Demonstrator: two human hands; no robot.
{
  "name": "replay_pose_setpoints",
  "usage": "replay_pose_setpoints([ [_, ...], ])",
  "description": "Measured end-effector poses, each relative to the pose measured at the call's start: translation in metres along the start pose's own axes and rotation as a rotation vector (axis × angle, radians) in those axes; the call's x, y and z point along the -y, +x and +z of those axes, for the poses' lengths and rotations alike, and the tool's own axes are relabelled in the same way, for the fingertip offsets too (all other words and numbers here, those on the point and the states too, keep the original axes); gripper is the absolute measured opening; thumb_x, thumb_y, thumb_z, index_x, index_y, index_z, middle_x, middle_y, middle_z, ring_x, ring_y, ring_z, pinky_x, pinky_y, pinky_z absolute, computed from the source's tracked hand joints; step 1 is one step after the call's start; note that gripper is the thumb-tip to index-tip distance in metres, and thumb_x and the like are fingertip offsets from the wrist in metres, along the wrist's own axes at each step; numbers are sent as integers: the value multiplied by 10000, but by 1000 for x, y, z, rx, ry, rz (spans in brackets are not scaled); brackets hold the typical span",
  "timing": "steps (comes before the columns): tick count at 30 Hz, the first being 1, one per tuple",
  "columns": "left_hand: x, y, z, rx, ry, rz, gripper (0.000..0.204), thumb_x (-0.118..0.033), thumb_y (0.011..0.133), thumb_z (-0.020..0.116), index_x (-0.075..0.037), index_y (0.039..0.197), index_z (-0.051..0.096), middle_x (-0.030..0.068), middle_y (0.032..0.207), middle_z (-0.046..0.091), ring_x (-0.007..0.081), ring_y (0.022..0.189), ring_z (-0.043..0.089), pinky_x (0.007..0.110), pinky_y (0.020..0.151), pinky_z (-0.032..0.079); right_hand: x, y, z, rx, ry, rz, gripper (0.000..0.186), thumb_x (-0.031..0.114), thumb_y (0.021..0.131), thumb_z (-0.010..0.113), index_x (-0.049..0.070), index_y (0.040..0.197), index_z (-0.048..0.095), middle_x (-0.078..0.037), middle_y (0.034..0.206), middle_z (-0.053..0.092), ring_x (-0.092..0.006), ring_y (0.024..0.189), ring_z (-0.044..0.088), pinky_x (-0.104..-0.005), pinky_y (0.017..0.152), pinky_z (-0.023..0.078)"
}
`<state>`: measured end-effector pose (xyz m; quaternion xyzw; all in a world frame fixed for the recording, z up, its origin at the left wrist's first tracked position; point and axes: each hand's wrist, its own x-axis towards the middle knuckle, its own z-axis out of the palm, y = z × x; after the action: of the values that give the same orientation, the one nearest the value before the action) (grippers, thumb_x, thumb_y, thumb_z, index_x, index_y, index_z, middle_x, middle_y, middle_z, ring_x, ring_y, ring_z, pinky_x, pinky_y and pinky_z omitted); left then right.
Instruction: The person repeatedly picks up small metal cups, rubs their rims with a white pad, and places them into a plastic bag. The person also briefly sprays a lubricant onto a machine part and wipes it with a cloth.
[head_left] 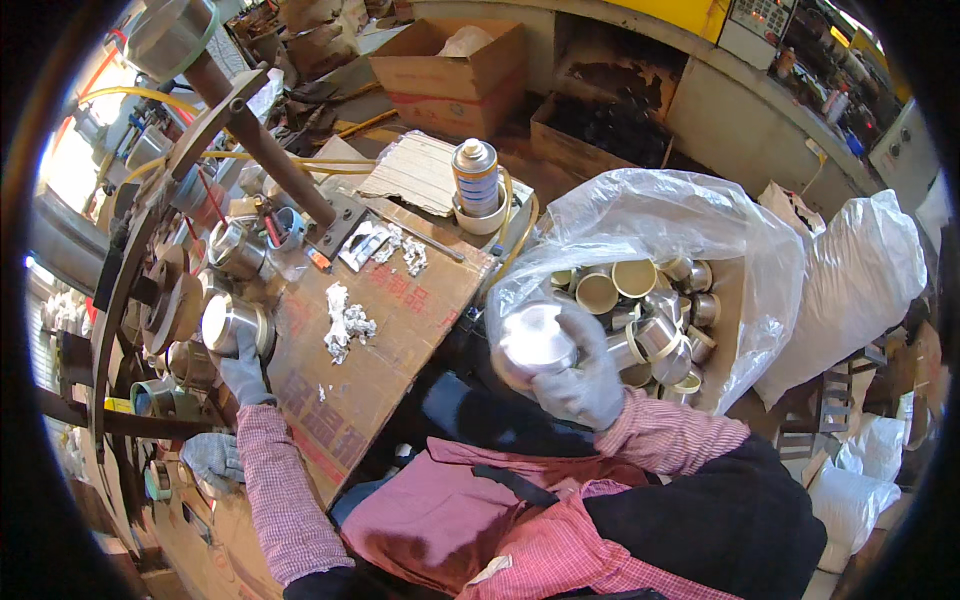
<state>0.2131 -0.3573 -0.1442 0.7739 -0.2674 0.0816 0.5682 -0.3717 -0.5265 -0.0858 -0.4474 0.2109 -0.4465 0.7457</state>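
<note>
The person's gloved right hand (588,372) is gripping a shiny metal cup (535,340), fingers curling around its side, and is holding it at the near left edge of the clear plastic bag (625,200), where cream-lined cups (655,335) are lying heaped. The gloved left hand (246,372) is touching a second metal cup (230,326) by the left edge of the cardboard sheet (385,365); I can't tell whether its fingers are gripping. Crumpled white scraps (346,326) are lying mid-sheet.
</note>
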Motion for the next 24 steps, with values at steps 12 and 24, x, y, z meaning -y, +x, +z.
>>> replay_pose_setpoints([
  [12,-177,-281,-210,-125,532,74,621,-326,1003,612,6,1512,481,234,1576,448,363,1386,507,437,1142,416,32,-23,-202,-625,-1707,-345,748,196,843,777,16,1503,476,-249,1546,441,-401,1440,414,-498,1206,325],
  [24,-234,-483,-383,-170,1380,-709,649,-429,982,625,-11,1468,525,242,1553,462,391,1331,547,457,1080,476,-63,24,8,126,-831,-430,498,-19,864,655,-16,1359,603,-216,1428,551,-365,1333,539,-431,1139,411],
])
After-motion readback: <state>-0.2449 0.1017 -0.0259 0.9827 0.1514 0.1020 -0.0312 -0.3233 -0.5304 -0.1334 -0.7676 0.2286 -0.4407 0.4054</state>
